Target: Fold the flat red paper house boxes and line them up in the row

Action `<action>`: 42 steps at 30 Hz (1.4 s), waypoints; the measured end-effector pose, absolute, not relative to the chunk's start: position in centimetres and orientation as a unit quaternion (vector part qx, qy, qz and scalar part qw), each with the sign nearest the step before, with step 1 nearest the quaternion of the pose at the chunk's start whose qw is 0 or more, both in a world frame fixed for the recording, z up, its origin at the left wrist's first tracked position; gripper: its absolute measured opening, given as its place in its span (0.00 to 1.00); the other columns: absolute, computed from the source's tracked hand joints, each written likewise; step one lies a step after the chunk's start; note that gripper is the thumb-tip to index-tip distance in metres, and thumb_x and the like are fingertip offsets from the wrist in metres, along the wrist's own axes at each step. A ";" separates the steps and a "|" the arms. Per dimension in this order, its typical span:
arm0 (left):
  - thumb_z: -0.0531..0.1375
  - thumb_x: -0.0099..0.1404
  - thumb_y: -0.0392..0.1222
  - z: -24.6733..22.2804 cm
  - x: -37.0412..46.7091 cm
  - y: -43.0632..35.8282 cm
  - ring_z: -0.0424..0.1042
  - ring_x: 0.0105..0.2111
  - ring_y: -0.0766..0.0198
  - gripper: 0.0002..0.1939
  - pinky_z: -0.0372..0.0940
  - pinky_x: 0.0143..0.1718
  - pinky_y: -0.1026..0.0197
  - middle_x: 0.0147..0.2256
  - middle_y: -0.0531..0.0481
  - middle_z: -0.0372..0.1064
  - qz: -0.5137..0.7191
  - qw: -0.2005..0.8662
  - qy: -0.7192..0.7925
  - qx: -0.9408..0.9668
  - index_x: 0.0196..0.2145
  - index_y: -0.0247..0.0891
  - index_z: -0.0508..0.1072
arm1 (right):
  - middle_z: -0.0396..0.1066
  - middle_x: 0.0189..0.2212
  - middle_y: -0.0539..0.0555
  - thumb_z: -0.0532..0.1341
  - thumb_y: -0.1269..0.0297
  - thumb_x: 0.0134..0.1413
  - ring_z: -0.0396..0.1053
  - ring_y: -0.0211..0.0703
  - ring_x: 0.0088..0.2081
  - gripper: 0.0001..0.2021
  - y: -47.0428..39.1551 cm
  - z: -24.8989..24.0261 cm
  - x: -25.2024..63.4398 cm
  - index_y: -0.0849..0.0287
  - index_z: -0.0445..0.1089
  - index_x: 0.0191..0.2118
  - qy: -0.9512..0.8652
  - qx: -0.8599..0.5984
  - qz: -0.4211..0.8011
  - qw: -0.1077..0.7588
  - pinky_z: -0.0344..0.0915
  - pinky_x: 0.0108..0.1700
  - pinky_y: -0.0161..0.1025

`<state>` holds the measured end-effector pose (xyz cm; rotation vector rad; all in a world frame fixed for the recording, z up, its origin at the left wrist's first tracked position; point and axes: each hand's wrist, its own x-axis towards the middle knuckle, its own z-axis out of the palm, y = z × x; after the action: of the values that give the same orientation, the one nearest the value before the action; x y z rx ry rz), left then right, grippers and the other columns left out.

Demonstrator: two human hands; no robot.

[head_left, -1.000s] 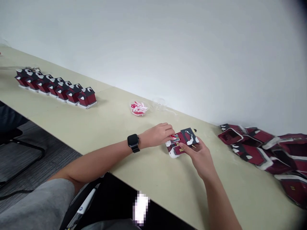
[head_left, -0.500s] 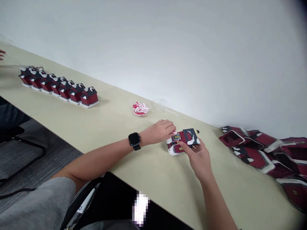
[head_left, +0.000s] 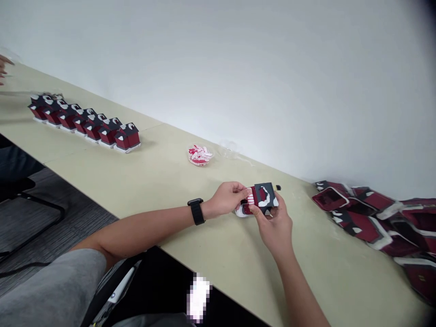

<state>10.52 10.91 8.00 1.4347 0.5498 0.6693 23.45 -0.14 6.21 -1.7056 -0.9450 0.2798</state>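
Can't read the watch (head_left: 196, 211) behind my L hand (head_left: 235, 195); edge-on to my cam. R hand (head_left: 275, 220) grips the house (head_left: 262, 195) btwn thumb & fingers, front up, base toward L fingers. L fingers touch the striped piece (head_left: 251, 199) on the front, partly blocking it; pinching or just pressing, can't tell. Tub (head_left: 199, 156) of similar pieces beyond L fingers; house row (head_left: 86, 122) farther left; house pile (head_left: 371, 213) right of R fingers.

Row hses (head_left: 81, 122): 7 | held hse (head_left: 265, 194): 1 | striped pc (head_left: 251, 199): 1 | tub (head_left: 199, 163): 1 | watch (head_left: 196, 211): 1 | piled hses (head_left: 365, 227): unclear
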 end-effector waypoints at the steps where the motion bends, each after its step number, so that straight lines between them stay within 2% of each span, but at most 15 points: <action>1: 0.60 0.69 0.48 7.9 10.5 11.0 0.60 0.17 0.74 0.13 0.54 0.18 0.70 0.19 0.58 0.64 0.296 0.674 0.239 0.633 0.34 0.33 0.71 | 0.78 0.44 0.62 0.71 0.40 0.39 0.77 0.53 0.38 0.48 -0.2 6.2 23.5 0.59 0.60 0.64 -0.400 -0.727 0.113 0.546 0.73 0.44 0.49; 9: 0.61 0.68 0.47 7.0 10.7 11.2 0.63 0.14 0.72 0.12 0.59 0.16 0.70 0.17 0.58 0.63 0.309 0.687 0.210 0.623 0.34 0.34 0.68 | 0.78 0.42 0.62 0.70 0.40 0.40 0.78 0.53 0.35 0.48 0.0 5.9 23.7 0.61 0.61 0.64 -0.435 -0.743 0.081 0.502 0.73 0.43 0.48; 17: 0.59 0.70 0.45 7.1 10.7 10.5 0.64 0.14 0.71 0.11 0.61 0.15 0.70 0.18 0.57 0.65 0.329 0.675 0.218 0.624 0.35 0.34 0.67 | 0.79 0.40 0.60 0.70 0.39 0.39 0.77 0.52 0.33 0.48 -0.3 6.2 23.5 0.60 0.61 0.64 -0.420 -0.742 0.075 0.518 0.73 0.42 0.49; 26: 0.60 0.68 0.55 7.1 10.7 10.6 0.66 0.15 0.69 0.17 0.61 0.18 0.68 0.18 0.57 0.65 0.317 0.665 0.216 0.641 0.34 0.36 0.66 | 0.79 0.39 0.61 0.71 0.39 0.40 0.77 0.52 0.33 0.46 -0.4 6.4 23.3 0.61 0.63 0.62 -0.437 -0.736 0.073 0.511 0.73 0.40 0.47; 29: 0.57 0.69 0.56 7.6 10.1 11.2 0.64 0.16 0.70 0.20 0.58 0.20 0.67 0.19 0.55 0.67 0.293 0.600 0.210 0.714 0.29 0.37 0.64 | 0.79 0.39 0.60 0.71 0.40 0.41 0.77 0.51 0.33 0.46 -0.5 6.5 23.4 0.61 0.63 0.63 -0.436 -0.735 0.083 0.514 0.74 0.40 0.47; 32: 0.61 0.66 0.55 8.6 9.2 12.4 0.64 0.22 0.68 0.21 0.57 0.26 0.64 0.22 0.53 0.66 0.314 0.408 0.208 0.831 0.24 0.37 0.64 | 0.79 0.40 0.59 0.73 0.44 0.41 0.77 0.50 0.35 0.45 -0.6 6.8 23.5 0.59 0.63 0.63 -0.428 -0.715 0.135 0.537 0.74 0.41 0.47; 34: 0.64 0.64 0.55 9.2 8.7 13.0 0.68 0.30 0.64 0.18 0.60 0.34 0.62 0.28 0.51 0.70 0.352 0.321 0.180 0.861 0.28 0.37 0.68 | 0.78 0.44 0.59 0.74 0.48 0.42 0.77 0.51 0.40 0.43 -0.7 7.0 23.4 0.58 0.63 0.63 -0.423 -0.674 0.197 0.572 0.74 0.44 0.47; 36: 0.66 0.62 0.56 9.6 8.5 13.2 0.70 0.41 0.59 0.19 0.63 0.43 0.59 0.42 0.45 0.73 0.386 0.330 0.138 0.850 0.41 0.38 0.71 | 0.77 0.47 0.60 0.74 0.50 0.45 0.76 0.52 0.45 0.39 -0.7 7.3 23.1 0.57 0.64 0.62 -0.430 -0.627 0.262 0.594 0.74 0.47 0.47; 38: 0.63 0.65 0.57 9.9 8.5 13.0 0.69 0.49 0.57 0.24 0.64 0.48 0.58 0.51 0.41 0.70 0.380 0.403 0.107 0.826 0.51 0.39 0.69 | 0.76 0.50 0.60 0.73 0.52 0.47 0.75 0.52 0.48 0.36 -0.6 7.4 22.6 0.57 0.65 0.60 -0.445 -0.592 0.309 0.597 0.73 0.50 0.48; 39: 0.59 0.68 0.58 9.9 8.6 12.8 0.70 0.48 0.58 0.22 0.64 0.48 0.58 0.51 0.42 0.71 0.362 0.442 0.105 0.814 0.51 0.39 0.69 | 0.76 0.50 0.60 0.73 0.52 0.47 0.75 0.52 0.49 0.36 -0.5 7.3 22.2 0.57 0.65 0.60 -0.453 -0.580 0.325 0.594 0.73 0.51 0.49; 40: 0.55 0.71 0.58 9.9 8.7 12.5 0.71 0.44 0.60 0.20 0.64 0.44 0.60 0.46 0.44 0.73 0.341 0.472 0.113 0.805 0.46 0.39 0.71 | 0.76 0.51 0.59 0.73 0.53 0.47 0.75 0.53 0.49 0.36 -0.5 7.2 21.9 0.56 0.65 0.60 -0.460 -0.574 0.338 0.587 0.73 0.51 0.49; 42: 0.47 0.74 0.61 9.9 8.9 12.0 0.67 0.31 0.65 0.26 0.60 0.33 0.62 0.30 0.50 0.69 0.316 0.489 0.147 0.800 0.31 0.37 0.69 | 0.76 0.50 0.58 0.73 0.53 0.48 0.75 0.52 0.49 0.37 -0.4 6.9 21.1 0.55 0.63 0.62 -0.478 -0.575 0.344 0.568 0.73 0.51 0.50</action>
<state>8.93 12.02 9.87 1.9435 0.3570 0.7690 21.13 -0.43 6.89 -1.3506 -1.1217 0.8089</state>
